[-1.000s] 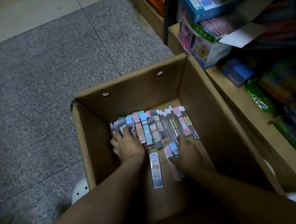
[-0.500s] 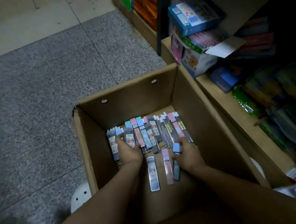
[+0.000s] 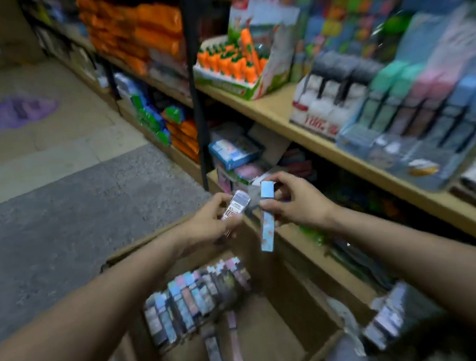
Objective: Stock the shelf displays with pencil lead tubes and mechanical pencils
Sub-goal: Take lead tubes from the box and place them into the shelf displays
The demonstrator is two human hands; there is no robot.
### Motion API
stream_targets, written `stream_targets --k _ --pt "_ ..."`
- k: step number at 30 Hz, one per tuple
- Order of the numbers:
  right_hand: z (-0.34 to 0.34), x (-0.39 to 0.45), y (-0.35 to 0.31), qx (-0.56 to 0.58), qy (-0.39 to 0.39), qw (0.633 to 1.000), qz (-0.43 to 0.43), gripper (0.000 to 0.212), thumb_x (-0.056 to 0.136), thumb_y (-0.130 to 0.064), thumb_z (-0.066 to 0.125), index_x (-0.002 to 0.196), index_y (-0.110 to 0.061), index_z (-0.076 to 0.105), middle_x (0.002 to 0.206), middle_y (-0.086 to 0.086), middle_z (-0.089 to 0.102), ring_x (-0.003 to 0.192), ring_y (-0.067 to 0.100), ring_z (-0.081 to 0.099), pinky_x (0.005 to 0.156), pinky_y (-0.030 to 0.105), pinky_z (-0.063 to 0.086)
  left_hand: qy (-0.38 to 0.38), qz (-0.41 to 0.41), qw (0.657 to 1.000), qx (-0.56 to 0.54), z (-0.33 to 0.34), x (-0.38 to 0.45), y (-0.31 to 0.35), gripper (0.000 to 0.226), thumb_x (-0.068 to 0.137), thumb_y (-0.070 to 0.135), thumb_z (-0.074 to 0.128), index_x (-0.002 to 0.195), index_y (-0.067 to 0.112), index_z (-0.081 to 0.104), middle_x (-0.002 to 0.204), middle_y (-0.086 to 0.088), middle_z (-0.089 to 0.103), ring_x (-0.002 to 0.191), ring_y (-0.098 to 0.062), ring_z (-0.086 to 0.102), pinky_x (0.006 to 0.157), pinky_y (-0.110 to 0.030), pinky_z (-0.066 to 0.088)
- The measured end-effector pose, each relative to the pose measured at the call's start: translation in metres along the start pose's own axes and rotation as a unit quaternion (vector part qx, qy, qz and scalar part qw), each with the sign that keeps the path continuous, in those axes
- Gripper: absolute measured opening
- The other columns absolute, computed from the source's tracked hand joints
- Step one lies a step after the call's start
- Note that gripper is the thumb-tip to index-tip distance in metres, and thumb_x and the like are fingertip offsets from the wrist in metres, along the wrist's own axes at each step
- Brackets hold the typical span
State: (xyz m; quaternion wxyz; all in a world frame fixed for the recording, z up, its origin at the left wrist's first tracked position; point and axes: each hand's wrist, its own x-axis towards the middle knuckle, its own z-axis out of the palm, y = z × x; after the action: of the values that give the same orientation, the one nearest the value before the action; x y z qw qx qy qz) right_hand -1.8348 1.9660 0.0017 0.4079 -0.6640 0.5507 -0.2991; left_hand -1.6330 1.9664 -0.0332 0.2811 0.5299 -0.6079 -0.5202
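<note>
My left hand (image 3: pixel 206 224) grips a grey lead tube (image 3: pixel 235 206) with a red and white label, raised above the cardboard box (image 3: pixel 286 352). My right hand (image 3: pixel 294 200) pinches a blue lead tube (image 3: pixel 267 222) that hangs almost upright, its cap on top. The two hands are close together in front of the shelves. Down in the box a blurred row of several lead tubes (image 3: pixel 192 301) lies along the far side, with two loose tubes (image 3: pixel 222 346) nearer me. On the shelf at the right stand display trays of lead tubes (image 3: pixel 402 104) in green, pink and blue.
Wooden shelves (image 3: pixel 279 111) run along the right, crowded with a carrot-shaped item display (image 3: pixel 230 60), orange packs (image 3: pixel 139 35) and boxes. Grey floor (image 3: pixel 54 219) lies to the left. More packs (image 3: pixel 390 314) sit at the lower right by my forearm.
Both hands have come up out of the box, each holding a lead tube. My view has swung up from the box to the shelves.
</note>
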Motion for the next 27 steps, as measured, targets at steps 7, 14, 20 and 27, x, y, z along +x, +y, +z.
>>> stream_targets --k 7,14,20,27 --pt "-0.095 -0.043 -0.042 -0.049 0.137 0.989 -0.013 0.026 0.093 -0.016 0.063 0.117 -0.017 0.053 0.085 0.011 0.068 0.077 0.021 0.07 0.077 0.044 0.059 -0.026 0.115 0.987 -0.112 0.042 0.007 0.085 0.025 0.101 0.011 0.046 0.125 0.016 0.045 0.091 -0.007 0.064 0.066 -0.014 0.063 0.059 -0.027 0.054" --pt "-0.182 -0.092 -0.065 -0.201 0.283 0.937 -0.046 0.024 0.087 -0.027 0.072 0.094 -0.04 0.052 0.083 -0.004 0.066 0.068 0.011 0.071 0.063 0.032 0.057 -0.067 0.135 0.97 -0.19 0.09 0.024 0.119 0.017 0.103 0.016 0.043 0.12 0.019 0.045 0.087 -0.004 0.065 0.06 -0.01 0.064 0.056 -0.027 0.055" --pt "-0.233 -0.109 -0.073 -0.313 0.367 0.876 -0.015 0.02 0.083 -0.029 0.075 0.097 -0.026 0.061 0.083 -0.005 0.071 0.074 0.013 0.071 0.073 0.039 0.058 -0.072 0.132 0.961 -0.23 0.101 0.039 0.131 0.016 0.102 0.017 0.044 0.109 0.03 0.049 0.086 -0.001 0.069 0.063 -0.009 0.066 0.06 -0.029 0.055" --pt "-0.237 -0.088 -0.055 -0.355 0.396 0.847 0.011 0.018 0.086 -0.022 0.072 0.102 -0.018 0.065 0.085 -0.001 0.068 0.073 0.008 0.063 0.061 0.021 0.049 -0.084 0.137 0.954 -0.254 0.111 0.045 0.143 0.019 0.102 0.016 0.044 0.102 0.035 0.046 0.09 -0.002 0.068 0.066 -0.009 0.066 0.062 -0.028 0.055"
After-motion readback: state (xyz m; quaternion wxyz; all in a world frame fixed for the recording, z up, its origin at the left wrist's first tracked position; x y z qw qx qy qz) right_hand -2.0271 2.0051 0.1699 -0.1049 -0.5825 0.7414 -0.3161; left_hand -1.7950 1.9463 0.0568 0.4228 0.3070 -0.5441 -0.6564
